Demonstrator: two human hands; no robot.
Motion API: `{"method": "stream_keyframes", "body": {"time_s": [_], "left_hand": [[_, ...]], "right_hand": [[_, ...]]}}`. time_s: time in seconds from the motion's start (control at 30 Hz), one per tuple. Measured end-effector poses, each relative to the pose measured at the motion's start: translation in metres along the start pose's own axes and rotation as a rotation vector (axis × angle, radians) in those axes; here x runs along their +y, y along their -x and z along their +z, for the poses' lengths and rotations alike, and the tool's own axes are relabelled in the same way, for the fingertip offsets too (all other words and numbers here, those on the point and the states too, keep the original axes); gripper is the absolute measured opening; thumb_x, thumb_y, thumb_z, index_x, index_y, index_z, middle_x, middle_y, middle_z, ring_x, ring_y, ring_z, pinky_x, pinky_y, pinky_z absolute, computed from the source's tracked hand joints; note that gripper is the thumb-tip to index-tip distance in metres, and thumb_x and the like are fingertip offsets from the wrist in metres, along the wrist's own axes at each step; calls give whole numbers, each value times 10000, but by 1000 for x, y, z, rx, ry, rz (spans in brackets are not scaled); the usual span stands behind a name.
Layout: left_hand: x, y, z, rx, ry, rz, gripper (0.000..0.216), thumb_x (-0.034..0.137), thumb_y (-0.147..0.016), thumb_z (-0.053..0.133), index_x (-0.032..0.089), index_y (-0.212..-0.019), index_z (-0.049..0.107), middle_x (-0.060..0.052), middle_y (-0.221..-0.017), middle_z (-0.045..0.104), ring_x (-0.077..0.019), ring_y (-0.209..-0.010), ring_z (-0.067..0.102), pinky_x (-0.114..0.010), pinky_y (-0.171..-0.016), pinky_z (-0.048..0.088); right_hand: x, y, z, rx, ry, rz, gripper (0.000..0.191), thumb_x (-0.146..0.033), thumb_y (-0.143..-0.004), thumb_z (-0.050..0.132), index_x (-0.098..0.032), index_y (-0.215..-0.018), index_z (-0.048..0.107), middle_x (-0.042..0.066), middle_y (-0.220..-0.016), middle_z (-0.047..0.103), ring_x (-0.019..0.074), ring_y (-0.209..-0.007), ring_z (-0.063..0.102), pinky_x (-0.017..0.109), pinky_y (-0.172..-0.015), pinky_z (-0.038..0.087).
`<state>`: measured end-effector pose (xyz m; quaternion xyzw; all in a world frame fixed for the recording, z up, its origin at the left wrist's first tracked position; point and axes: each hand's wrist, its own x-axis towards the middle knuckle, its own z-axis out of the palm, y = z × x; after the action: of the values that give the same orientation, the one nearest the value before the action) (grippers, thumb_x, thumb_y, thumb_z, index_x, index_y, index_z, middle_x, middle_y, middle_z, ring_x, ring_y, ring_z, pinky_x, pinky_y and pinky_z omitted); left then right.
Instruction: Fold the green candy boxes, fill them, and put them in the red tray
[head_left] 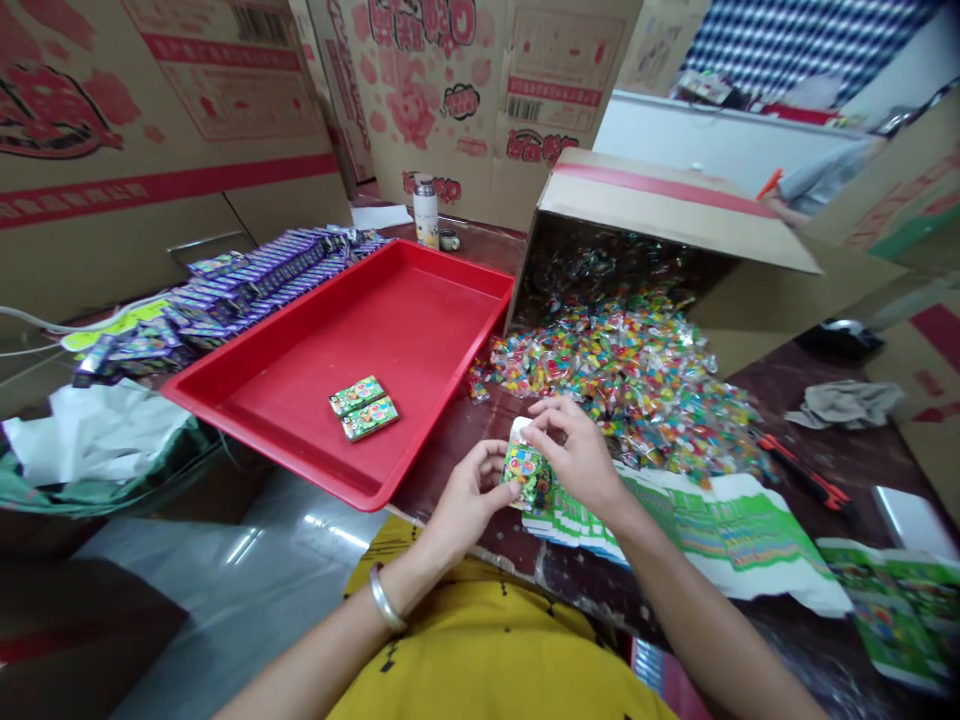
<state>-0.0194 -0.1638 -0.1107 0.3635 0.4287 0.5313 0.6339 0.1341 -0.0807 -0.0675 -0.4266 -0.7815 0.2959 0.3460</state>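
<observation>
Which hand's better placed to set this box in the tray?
Left, likely. The left hand grips the box on the side facing the tray, which lies to its left; the right hand pinches the box's top, nearer the candy pile.

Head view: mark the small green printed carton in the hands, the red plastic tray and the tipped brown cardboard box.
Small green printed carton [527, 473], head view, its front face.
Red plastic tray [420, 320], head view, bare floor.
Tipped brown cardboard box [660, 205], head view, top panel.
</observation>
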Motion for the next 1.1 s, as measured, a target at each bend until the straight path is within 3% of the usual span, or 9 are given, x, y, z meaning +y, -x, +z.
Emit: {"method": "stream_keyframes", "body": {"time_s": [0.1, 0.23, 0.33, 0.47, 0.57, 0.63, 0.73, 0.93, 1.1], "left_hand": [[4, -2, 5, 49, -44, 85, 497, 182, -768, 737, 205, -1218, 525, -54, -1058, 638, -168, -890, 633, -270, -762, 520], [12, -1, 9, 69, -36, 157, 596, 221, -787, 731, 257, -1320, 468, -46, -1067, 631, -164, -867, 640, -269, -758, 516], [17, 1, 11, 19, -41, 118, 466, 254, -790, 732, 214, -1217, 550, -37, -993, 637, -145, -803, 625, -243, -719, 497], [17, 2, 12, -22, -59, 80, 387, 233, -764, 754, 201, -1097, 561, 0, -905, 605, -115, -749, 603, -214, -685, 481], [16, 2, 12, -18, -16, 97, 415, 209, -771, 743, 224, -1104, 495, 8, -943, 591, -97, -737, 606, -206, -678, 488], [14, 2, 12, 7, 12, 97, 474, 201, -761, 752, 241, -1122, 448, 18, -955, 571, -71, -683, 592, -181, -625, 471], [12, 3, 11, 41, -30, 96, 504, 188, -750, 756, 248, -1134, 434, 23, -970, 547, -57, -665, 585, -170, -605, 468], [15, 10, 10, 71, -214, 179, 476, 138, -792, 681, 251, -1207, 476, -21, -1032, 599, -160, -913, 648, -277, -816, 541], [19, 13, 11, 21, -212, 151, 545, 153, -807, 659, 267, -1312, 490, -44, -1053, 612, -190, -884, 659, -316, -787, 554]], "right_hand": [[-3, 8, -3, -104, -99, 7, 208, -310, -955, 530, -224, -912, 715, 61, -1081, 672, 218, -1001, 636, 358, -883, 476], [0, 24, -3, -92, -330, 152, 306, -352, -893, 640, -249, -1181, 616, 35, -946, 709, 201, -813, 683, 311, -714, 533], [4, 33, 2, -46, -356, 159, 232, -336, -861, 678, -236, -1069, 656, 42, -937, 709, 207, -796, 688, 314, -700, 546], [2, 36, 9, 56, -291, 65, 118, -305, -895, 628, -223, -841, 695, 79, -1039, 675, 230, -947, 662, 340, -788, 540], [-2, 34, 13, 144, -386, 78, 50, -278, -881, 652, -237, -909, 660, 71, -1060, 673, 223, -987, 654, 348, -831, 535], [-3, 32, 14, 159, -490, 133, 181, -273, -846, 702, -252, -995, 603, 38, -969, 688, 205, -918, 664, 336, -806, 537], [-2, 27, 13, 90, -520, 193, 169, -313, -819, 732, -225, -872, 597, 6, -829, 660, 176, -801, 637, 292, -735, 518], [4, 13, -1, -77, -512, 277, 228, -343, -724, 812, -185, -794, 665, 24, -829, 665, 175, -775, 614, 287, -714, 496], [3, 6, -1, -99, -544, 314, 261, -367, -719, 810, -179, -661, 640, 24, -755, 654, 167, -703, 596, 288, -659, 483]]}}
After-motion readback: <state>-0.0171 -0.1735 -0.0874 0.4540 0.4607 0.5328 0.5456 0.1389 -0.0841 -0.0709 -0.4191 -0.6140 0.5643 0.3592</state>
